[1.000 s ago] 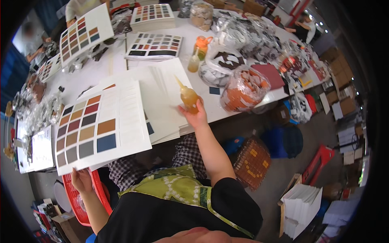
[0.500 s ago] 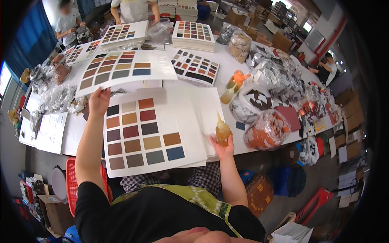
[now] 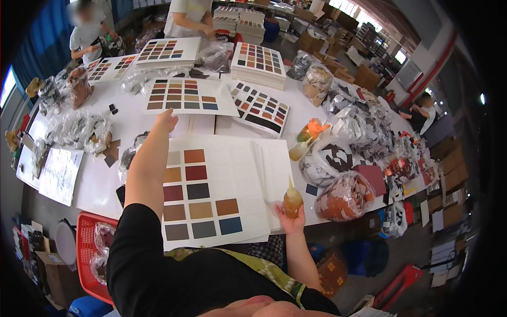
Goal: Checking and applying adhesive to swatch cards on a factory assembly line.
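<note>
My right hand (image 3: pixel 291 217) grips a small amber squeeze bottle (image 3: pixel 292 199) with a pointed nozzle, held upright at the near edge of the white table (image 3: pixel 100 182). My left hand (image 3: pixel 166 120) reaches far forward, fingers apart, toward a white sample card (image 3: pixel 185 98) bearing rows of brown and red swatches. In front of me lies a large white card (image 3: pixel 222 185) with colour swatches glued in its left half. A stack of blank white cards (image 3: pixel 277 174) lies under its right side.
More swatch cards and stacks (image 3: pixel 259 63) cover the far table, with clear bags of cut pieces (image 3: pixel 346 195) at right. Two more glue bottles (image 3: pixel 306 138) stand nearby. Two people (image 3: pixel 87 34) work across the table. A red basket (image 3: pixel 90 253) sits at lower left.
My left arm has stretched from the near card's top edge out toward the far swatch card. My view has tilted up toward the far table. The right hand keeps the bottle.
</note>
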A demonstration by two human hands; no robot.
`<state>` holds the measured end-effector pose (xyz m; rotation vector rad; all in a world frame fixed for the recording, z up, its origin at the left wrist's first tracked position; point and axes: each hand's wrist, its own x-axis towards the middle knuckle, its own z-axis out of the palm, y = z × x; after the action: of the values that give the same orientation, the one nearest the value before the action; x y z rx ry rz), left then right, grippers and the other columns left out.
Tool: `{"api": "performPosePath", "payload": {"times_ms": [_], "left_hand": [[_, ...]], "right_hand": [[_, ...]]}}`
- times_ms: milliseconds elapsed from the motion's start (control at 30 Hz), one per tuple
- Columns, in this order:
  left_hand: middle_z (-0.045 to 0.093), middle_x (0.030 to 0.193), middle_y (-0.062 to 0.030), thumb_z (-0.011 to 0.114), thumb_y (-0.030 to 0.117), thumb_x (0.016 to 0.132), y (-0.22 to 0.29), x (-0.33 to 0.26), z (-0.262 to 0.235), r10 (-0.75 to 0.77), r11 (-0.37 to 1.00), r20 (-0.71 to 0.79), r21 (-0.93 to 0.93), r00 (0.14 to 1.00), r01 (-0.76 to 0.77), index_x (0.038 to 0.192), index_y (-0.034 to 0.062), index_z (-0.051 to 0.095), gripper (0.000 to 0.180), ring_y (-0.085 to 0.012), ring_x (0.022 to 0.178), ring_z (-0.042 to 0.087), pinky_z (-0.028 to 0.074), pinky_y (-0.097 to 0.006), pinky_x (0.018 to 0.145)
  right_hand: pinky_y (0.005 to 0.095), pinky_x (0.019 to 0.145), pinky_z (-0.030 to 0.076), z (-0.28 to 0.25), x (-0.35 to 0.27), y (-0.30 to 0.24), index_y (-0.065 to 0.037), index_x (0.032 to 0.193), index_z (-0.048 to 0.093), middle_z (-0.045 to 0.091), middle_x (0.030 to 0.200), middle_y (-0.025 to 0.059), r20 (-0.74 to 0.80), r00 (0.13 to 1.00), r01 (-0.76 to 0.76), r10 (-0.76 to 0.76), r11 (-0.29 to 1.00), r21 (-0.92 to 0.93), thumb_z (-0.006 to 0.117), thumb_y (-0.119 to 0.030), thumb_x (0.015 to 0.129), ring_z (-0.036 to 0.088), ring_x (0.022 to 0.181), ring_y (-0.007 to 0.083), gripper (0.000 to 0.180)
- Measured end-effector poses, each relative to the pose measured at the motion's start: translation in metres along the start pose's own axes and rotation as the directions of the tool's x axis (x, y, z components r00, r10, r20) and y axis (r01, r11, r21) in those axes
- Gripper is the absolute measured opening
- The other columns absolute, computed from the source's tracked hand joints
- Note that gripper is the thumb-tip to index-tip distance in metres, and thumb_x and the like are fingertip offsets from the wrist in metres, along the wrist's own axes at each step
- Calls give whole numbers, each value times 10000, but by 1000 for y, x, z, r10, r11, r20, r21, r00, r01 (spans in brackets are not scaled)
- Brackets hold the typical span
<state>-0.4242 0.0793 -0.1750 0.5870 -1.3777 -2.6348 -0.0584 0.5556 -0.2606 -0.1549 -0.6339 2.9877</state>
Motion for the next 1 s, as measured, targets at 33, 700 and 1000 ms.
{"api": "performPosePath", "payload": {"times_ms": [33,700,1000], "left_hand": [[485,1178,-161,574,126,833,1,-3,-4,-104,971,-116,203,988,126,1305,116,311,541,-321,1006,525,468,-390,841],[143,1457,-221,813,423,524,-17,-442,-211,183,-232,257,949,949,-212,1394,8,201,1142,-391,1340,159,199,-488,1069],[394,1332,-220,826,276,548,9,-460,-194,238,-165,304,949,922,-270,1357,-15,286,1016,-351,1257,357,321,-429,1015]], "right_hand": [[612,908,379,-2,-1,-1,-281,1144,499,494,1265,13,-4,1000,-4,4,1000,-2,539,-343,877,501,1108,267,277],[580,919,388,15,-4,-3,-210,1139,489,542,1156,28,1,1000,31,-31,997,-71,577,-327,860,543,973,249,315],[558,923,391,15,-8,-4,-184,1160,475,548,1116,50,23,1000,16,-15,999,-47,557,-322,873,544,947,254,330]]}}
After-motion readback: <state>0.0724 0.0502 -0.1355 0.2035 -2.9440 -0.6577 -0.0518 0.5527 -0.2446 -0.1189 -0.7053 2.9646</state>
